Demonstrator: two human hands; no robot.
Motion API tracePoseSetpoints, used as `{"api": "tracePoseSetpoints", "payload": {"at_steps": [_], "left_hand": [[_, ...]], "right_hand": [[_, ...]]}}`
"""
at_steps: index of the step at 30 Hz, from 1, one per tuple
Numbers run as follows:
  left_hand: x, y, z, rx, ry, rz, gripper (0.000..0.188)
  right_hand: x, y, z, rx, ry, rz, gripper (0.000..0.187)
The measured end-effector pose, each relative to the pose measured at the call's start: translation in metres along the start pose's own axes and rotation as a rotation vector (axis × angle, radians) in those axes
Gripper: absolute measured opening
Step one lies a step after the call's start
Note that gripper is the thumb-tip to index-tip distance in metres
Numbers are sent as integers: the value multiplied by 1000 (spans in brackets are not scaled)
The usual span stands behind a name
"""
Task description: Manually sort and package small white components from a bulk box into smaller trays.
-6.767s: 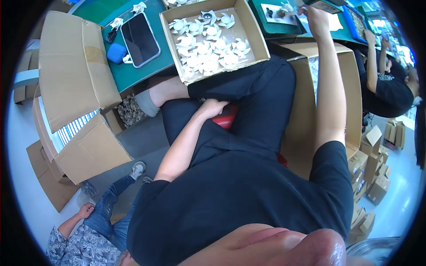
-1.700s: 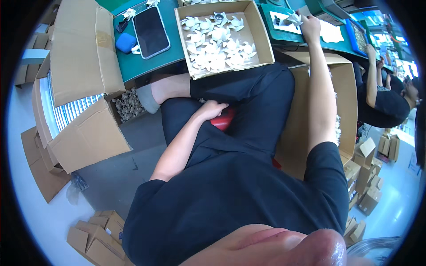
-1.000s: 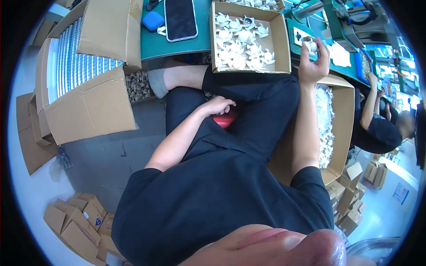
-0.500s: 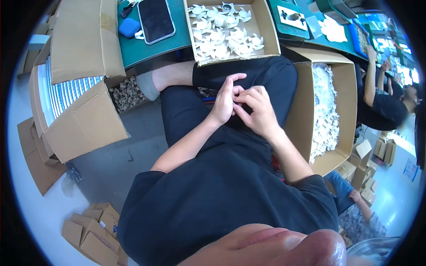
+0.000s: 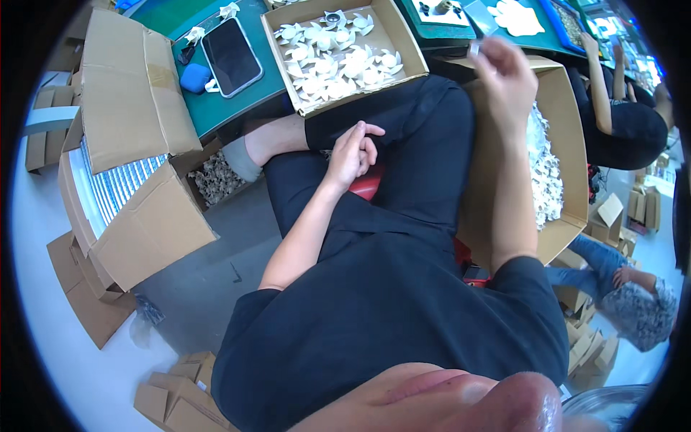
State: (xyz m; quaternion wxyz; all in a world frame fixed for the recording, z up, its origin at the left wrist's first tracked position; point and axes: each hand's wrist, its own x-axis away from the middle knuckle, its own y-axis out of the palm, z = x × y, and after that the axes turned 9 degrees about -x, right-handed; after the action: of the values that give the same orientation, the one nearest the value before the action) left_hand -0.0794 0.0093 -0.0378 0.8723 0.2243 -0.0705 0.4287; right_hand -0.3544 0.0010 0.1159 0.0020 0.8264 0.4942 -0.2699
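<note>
My right hand (image 5: 507,81) is raised at the upper right, over the near end of the workbench and the box of white parts. Its thumb and fingers are closed on a small pale piece (image 5: 475,49), too small to identify. Over my lap is my left hand (image 5: 353,153), its fingers curled in and the index bent across toward the right. What those fingers hold, if anything, is hidden. Ahead of it, a shallow cardboard tray (image 5: 374,97) at the bench edge holds several white fan impellers (image 5: 324,42), one with a dark ring at its hub.
On the green bench (image 5: 245,108) lie a phone (image 5: 232,57) and a blue case (image 5: 195,78). At right stands a deep carton (image 5: 489,180) filled with small white parts (image 5: 545,180). An open carton (image 5: 155,223) with striped layers is at left. Other people work at far right.
My right hand has left my left hand and swung up and to the right with the small pale piece. My left hand stays over my lap, more curled. The view has shifted slightly.
</note>
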Motion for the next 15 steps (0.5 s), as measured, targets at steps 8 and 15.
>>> {"api": "tracePoseSetpoints", "payload": {"at_steps": [8,15], "left_hand": [[6,-24,-53,-170,-195,-159,46],[-14,-31,-69,-300,-371,-141,41]], "right_hand": [[-101,26,70,353,1,-68,28],[-111,28,47,429,70,-198,29]]}}
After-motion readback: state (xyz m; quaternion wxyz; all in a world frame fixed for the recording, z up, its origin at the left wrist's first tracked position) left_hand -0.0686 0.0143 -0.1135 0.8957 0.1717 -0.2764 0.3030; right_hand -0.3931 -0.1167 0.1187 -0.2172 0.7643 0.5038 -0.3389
